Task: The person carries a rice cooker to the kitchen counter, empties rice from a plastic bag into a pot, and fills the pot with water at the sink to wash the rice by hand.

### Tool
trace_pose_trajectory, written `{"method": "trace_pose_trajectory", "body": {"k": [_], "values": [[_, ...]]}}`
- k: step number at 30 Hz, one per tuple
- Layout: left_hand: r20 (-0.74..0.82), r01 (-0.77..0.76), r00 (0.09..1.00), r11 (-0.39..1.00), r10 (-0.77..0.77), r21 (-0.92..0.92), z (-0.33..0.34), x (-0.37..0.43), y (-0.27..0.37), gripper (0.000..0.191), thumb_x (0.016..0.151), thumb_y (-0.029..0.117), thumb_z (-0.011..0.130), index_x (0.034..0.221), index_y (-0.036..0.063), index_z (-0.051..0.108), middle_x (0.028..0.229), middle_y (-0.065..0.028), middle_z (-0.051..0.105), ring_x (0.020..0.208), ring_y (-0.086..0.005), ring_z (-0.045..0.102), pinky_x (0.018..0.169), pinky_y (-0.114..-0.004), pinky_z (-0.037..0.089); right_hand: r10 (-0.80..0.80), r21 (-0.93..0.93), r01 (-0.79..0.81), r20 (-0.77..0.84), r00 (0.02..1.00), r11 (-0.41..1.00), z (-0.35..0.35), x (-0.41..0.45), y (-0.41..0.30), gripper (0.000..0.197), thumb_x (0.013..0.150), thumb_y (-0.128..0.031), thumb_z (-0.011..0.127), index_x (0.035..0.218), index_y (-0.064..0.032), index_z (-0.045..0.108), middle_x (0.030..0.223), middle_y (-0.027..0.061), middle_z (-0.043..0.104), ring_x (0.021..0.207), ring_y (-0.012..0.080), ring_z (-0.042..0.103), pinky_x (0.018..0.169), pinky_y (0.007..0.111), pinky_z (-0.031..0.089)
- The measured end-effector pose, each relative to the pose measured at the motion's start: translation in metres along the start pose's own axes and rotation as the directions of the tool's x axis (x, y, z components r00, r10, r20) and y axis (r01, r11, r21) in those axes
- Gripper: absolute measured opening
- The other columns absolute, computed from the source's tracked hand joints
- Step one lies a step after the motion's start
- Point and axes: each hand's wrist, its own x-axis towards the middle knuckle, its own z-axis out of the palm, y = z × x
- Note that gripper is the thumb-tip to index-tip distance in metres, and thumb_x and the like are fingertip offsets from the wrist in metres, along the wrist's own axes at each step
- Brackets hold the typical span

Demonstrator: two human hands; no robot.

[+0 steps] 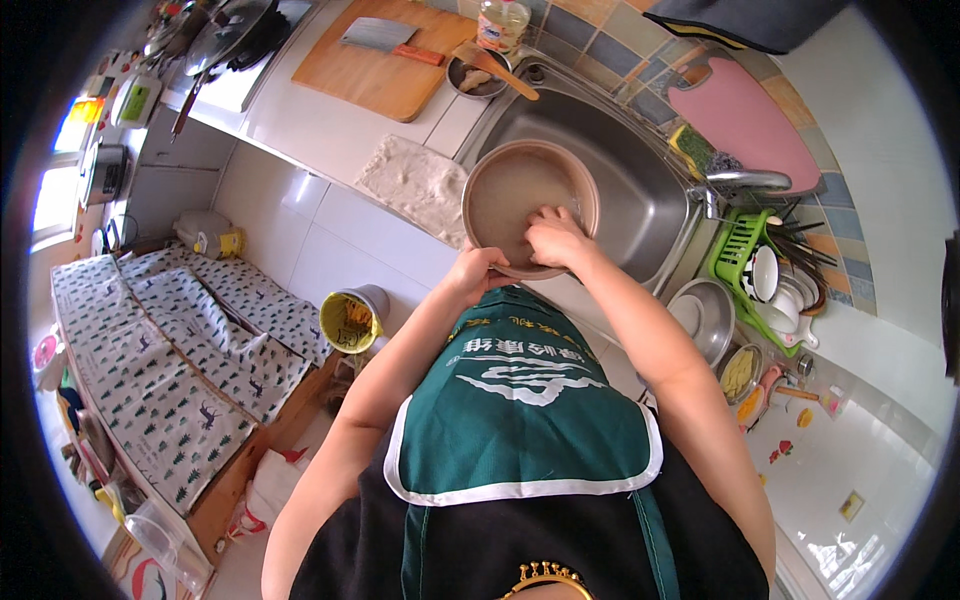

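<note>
A round brown bowl (532, 145) with cloudy liquid inside stands over the near left part of the steel sink (645, 187). On the bowl's near left rim my left hand (480, 274) keeps a grip, thumb over the edge. My right hand (556, 236) is inside the bowl at its near right side, fingertips in the murky liquid; whether they hold anything is hidden. A damp beige cloth (412, 184) lies flat on the counter, left of the bowl. Behind it are a small metal bowl (480, 84) and a wooden spatula (499, 69) laid across it.
A cleaver (382, 34) rests on a wooden cutting board (322, 67) at the back left. Right of the sink are the faucet (705, 199), a green dish rack (731, 247) and a steel basin (724, 315). A bin (367, 300) stands below the counter.
</note>
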Motion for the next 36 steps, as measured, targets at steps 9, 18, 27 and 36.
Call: {"method": "trace_pose_trajectory", "body": {"k": [9,18,27,36], "values": [[-0.037,-0.034,0.999,0.997,0.031,-0.075,-0.031,-0.005,0.01,0.041,0.068,-0.003,0.044,0.108,0.0014,0.036,0.086,-0.014,0.053,0.076,-0.0246,0.059,0.064,-0.033,0.052,0.137,-0.014,-0.155,-0.404,0.904,0.988,0.001,0.059,-0.001,0.033,0.07,-0.009,0.047,0.102,-0.0014,0.051,0.104,0.0146,0.048,0.099,0.028,0.044,0.084,0.038,0.037],[-0.062,-0.092,0.995,0.973,0.08,-0.211,-0.076,0.009,0.015,0.021,0.07,0.0,0.045,0.088,-0.0103,0.048,0.085,-0.0182,0.055,0.077,-0.0272,0.058,0.07,-0.033,0.052,-0.092,0.087,0.117,-0.25,0.964,0.989,-0.003,0.118,-0.063,0.056,0.068,-0.011,0.055,0.122,-0.016,0.039,0.127,0.0155,0.031,0.12,0.0323,0.026,0.097,0.05,0.022],[-0.063,-0.159,0.987,0.957,0.148,-0.243,-0.097,0.025,0.017,0.021,0.073,0.003,0.044,0.086,-0.0123,0.049,0.091,-0.0195,0.054,0.084,-0.0272,0.056,0.08,-0.035,0.048,-0.297,0.093,0.287,0.109,0.949,0.953,-0.007,0.119,-0.053,0.03,0.068,-0.014,0.055,0.098,-0.0093,0.059,0.108,0.0096,0.049,0.108,0.0271,0.039,0.092,0.042,0.031],[-0.11,-0.166,0.984,0.948,0.141,-0.271,-0.091,0.042,0.024,0.017,0.073,0.002,0.045,0.084,-0.0089,0.051,0.086,-0.0167,0.055,0.082,-0.0253,0.056,0.077,-0.034,0.049,0.006,-0.288,-0.035,-0.1,0.995,0.957,-0.009,0.12,-0.024,0.022,0.068,-0.015,0.053,0.086,-0.0081,0.064,0.098,0.0086,0.055,0.1,0.0259,0.044,0.085,0.039,0.034]]}}
